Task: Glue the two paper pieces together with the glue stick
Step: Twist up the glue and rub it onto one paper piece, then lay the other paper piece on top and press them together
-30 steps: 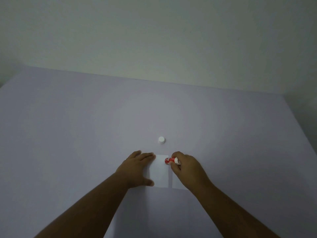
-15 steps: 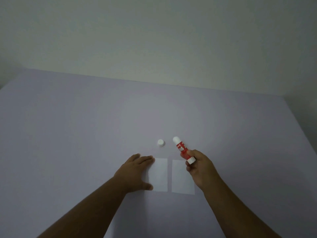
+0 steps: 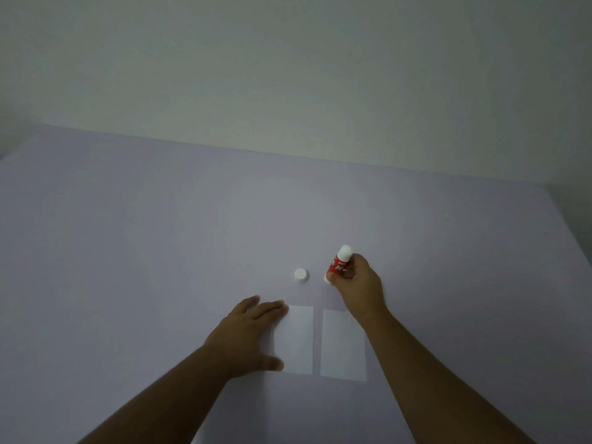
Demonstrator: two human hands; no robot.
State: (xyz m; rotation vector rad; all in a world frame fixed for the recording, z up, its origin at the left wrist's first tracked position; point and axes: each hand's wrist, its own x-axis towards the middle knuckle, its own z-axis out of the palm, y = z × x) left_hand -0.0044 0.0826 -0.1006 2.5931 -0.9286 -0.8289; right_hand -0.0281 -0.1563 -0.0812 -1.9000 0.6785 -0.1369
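Note:
Two white paper pieces lie side by side on the pale purple table (image 3: 160,251): the left paper (image 3: 299,339) and the right paper (image 3: 342,344), a narrow gap between them. My left hand (image 3: 250,334) lies flat, fingers apart, over the left paper's left edge. My right hand (image 3: 360,285) grips the red glue stick (image 3: 339,265) just beyond the right paper, nearly upright, its white end up and its base close to the table. The white cap (image 3: 300,274) stands alone on the table to the left of the glue stick.
A plain light wall (image 3: 288,75) rises behind the table's far edge. The table's right edge (image 3: 570,232) runs diagonally at the far right.
My right hand lifted the glue stick off the papers and carried it away and to the right, turning it upright beside the cap. The right paper came into full view. My left hand stayed put.

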